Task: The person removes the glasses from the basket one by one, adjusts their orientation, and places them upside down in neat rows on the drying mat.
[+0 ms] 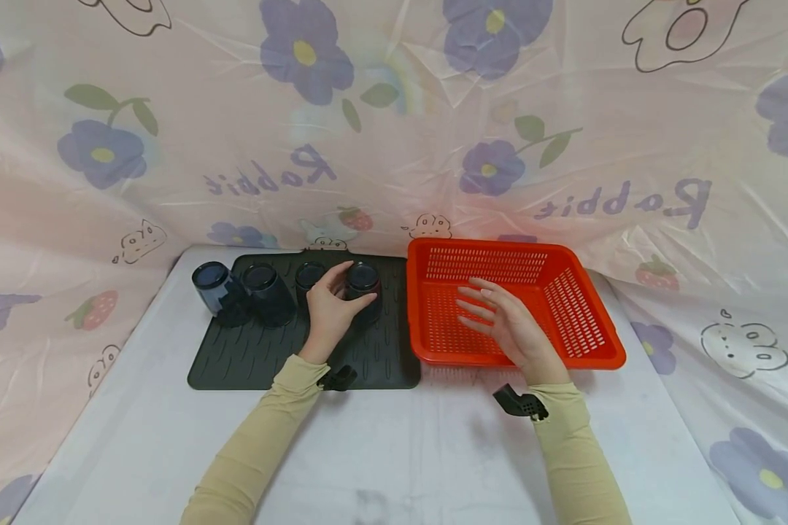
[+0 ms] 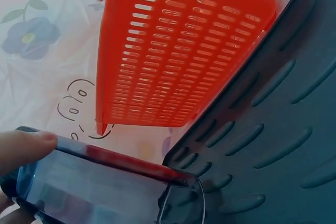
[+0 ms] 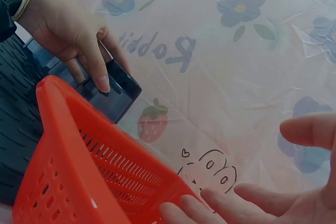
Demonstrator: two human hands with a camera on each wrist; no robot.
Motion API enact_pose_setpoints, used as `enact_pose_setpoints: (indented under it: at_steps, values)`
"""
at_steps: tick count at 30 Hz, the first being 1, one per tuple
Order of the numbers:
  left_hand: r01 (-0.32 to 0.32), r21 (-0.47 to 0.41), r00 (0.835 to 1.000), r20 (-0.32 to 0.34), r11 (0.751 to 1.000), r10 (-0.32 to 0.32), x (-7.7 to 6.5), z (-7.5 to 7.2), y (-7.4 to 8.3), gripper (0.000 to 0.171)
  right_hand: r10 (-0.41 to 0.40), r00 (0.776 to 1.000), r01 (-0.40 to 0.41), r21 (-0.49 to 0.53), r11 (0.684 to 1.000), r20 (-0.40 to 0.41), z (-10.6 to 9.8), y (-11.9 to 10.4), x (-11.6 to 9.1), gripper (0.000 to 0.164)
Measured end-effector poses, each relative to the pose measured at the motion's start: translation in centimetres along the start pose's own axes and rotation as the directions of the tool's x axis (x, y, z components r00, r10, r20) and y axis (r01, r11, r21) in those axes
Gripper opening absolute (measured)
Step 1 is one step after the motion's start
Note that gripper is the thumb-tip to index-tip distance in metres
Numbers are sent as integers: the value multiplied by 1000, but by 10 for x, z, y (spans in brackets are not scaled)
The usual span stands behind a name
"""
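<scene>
My left hand grips a dark blue see-through glass near its upper end, thumb on one side and fingers on the other. The glass stands at the right part of a dark drying mat. In the left wrist view the held glass has its thick base toward the hand and its thin rim by the mat, so it looks upturned. Over a red slotted basket hovers my right hand, its fingers spread and holding nothing. The right wrist view shows that hand beside the basket.
Left of the held glass stand more dark glasses on the mat: one partly behind the left hand, a wide one and a leftmost one with a handle-like side. A white table lies beneath; a patterned sheet hangs behind.
</scene>
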State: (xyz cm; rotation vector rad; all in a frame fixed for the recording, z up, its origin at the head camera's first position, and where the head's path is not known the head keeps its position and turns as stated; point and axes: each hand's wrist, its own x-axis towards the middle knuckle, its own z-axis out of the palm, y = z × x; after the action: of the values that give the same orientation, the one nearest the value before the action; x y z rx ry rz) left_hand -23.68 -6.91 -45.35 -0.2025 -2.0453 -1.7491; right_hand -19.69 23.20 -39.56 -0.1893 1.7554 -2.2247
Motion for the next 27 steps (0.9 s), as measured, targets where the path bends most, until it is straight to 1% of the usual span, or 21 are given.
enact_pose_setpoints:
  at_steps: [2,9,14,18,23,27]
  values:
    - [-2,13,1000,-8,1000,3,1,2,-2,67,3,1000,-3,5,1000,-1,0,0,0,44]
    - [35,51,999,-31,998,-34,1,6,-2,66,-1,1000,1,19,1000,14,-1,2,0,43]
    - [40,52,998,-40,998,-38,2,7,-3,66,-4,1000,3,31,1000,17,0,3,0,43]
    - [45,75,998,-54,996,-41,3,8,-4,66,2,1000,-3,35,999,12,1,2,0,42]
    - [62,94,997,-48,994,-58,4,8,-6,66,14,1000,-15,28,999,13,1,3,1,42]
    - [62,83,998,-25,995,-60,4,8,-6,66,19,1000,-19,27,999,12,1,4,1,42]
